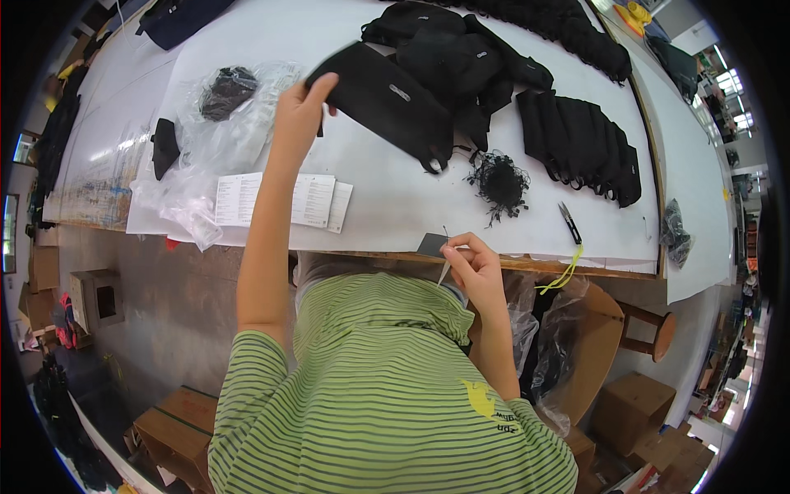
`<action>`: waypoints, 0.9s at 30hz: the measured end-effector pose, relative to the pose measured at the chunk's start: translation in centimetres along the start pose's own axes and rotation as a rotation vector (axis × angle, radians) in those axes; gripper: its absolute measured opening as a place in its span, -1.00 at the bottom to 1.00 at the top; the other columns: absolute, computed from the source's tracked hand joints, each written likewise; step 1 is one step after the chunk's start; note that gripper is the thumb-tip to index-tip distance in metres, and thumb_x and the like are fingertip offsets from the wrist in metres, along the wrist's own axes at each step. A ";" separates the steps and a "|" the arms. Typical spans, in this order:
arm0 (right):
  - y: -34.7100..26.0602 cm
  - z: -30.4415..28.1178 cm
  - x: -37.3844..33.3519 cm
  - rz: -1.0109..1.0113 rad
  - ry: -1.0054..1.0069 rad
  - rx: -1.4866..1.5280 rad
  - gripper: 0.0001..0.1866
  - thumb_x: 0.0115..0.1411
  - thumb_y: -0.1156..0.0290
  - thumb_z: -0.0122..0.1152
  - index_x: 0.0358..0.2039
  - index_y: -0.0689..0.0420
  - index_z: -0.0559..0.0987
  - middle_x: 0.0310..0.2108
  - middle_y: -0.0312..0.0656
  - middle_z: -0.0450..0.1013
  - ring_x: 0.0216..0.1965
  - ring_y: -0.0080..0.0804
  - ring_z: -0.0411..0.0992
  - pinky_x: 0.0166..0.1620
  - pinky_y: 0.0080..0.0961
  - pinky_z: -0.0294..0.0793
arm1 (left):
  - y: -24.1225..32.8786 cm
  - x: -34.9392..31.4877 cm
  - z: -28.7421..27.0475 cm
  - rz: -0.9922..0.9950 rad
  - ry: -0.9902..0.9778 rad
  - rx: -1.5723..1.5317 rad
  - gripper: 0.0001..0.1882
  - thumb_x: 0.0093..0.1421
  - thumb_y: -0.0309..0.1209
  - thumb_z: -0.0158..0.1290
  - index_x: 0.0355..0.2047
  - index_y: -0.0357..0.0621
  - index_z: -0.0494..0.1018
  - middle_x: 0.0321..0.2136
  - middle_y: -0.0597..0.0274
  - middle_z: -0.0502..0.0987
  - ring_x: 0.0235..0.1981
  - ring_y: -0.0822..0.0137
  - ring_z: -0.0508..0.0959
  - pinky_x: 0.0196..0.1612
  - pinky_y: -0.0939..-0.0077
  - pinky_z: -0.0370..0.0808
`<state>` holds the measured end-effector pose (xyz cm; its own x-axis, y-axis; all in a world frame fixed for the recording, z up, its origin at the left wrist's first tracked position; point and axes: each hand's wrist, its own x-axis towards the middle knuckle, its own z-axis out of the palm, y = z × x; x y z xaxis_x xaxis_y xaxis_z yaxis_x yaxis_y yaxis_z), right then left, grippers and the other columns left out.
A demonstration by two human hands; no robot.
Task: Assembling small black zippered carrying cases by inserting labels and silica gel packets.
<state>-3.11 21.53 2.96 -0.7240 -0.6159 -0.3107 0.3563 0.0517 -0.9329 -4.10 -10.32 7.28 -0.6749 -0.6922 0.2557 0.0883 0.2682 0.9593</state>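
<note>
My left hand (305, 102), raised over the table, pinches one end of a flat black fabric piece (374, 92) with a small pale mark. The piece's other end, with a small loop, lies toward the middle of the table. At the near table edge my right hand (474, 265) closes its thumb and fingers on a small dark hang tag (431, 244); a thin pale strip shows below the fingers. Printed white cards (313, 200) lie fanned out beneath my left forearm. To the right of them sits a tangle of black strings (499, 185).
Beyond the held piece is a heap of black fabric pieces (451, 53), with a neat overlapping row (580, 144) on the right. Thread snips (569, 222) with a yellow cord lie near the front edge. Clear plastic bags (193, 177) cover the left; a stool (650, 331) stands below right.
</note>
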 end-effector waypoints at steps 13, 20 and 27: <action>0.6 -2.3 -1.7 -0.011 0.103 -0.065 -0.91 0.22 0.46 0.14 -0.31 0.21 0.48 -0.72 -0.55 0.24 -0.69 -0.86 0.02 -0.60 -0.78 -0.10 | -4.3 -13.8 5.0 0.485 -0.633 0.584 -0.55 -0.05 -0.49 0.17 -0.08 0.00 0.43 0.05 0.14 0.34 0.05 0.03 0.30 0.06 0.26 0.28; 1.4 -1.1 -0.2 -0.156 0.222 -0.413 -0.90 0.17 0.42 0.21 -0.35 0.16 0.53 -0.79 -0.50 0.22 -0.75 -0.79 0.05 -0.65 -0.70 -0.07 | -4.1 -16.1 5.2 0.359 -0.390 0.480 -0.76 -0.11 -0.50 0.19 -0.35 -0.06 0.52 -0.20 0.26 0.47 -0.21 0.21 0.42 -0.17 0.35 0.35; 1.2 3.2 1.9 -0.325 0.128 -0.770 -0.87 0.11 0.34 0.24 -0.32 0.04 0.58 -0.82 -0.29 0.24 -0.79 -0.50 0.18 -0.63 -0.54 0.15 | -1.6 -16.7 2.4 -0.362 -0.439 0.148 -0.90 0.01 -0.48 0.18 -0.41 -0.20 0.58 -0.64 0.39 0.43 -0.62 0.61 0.29 -0.56 0.63 0.21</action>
<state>-2.18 17.92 1.83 -0.7987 -0.6014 0.0193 -0.3493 0.4373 -0.8287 5.30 2.38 1.22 -0.8864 -0.4228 -0.1885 -0.2856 0.1790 0.9415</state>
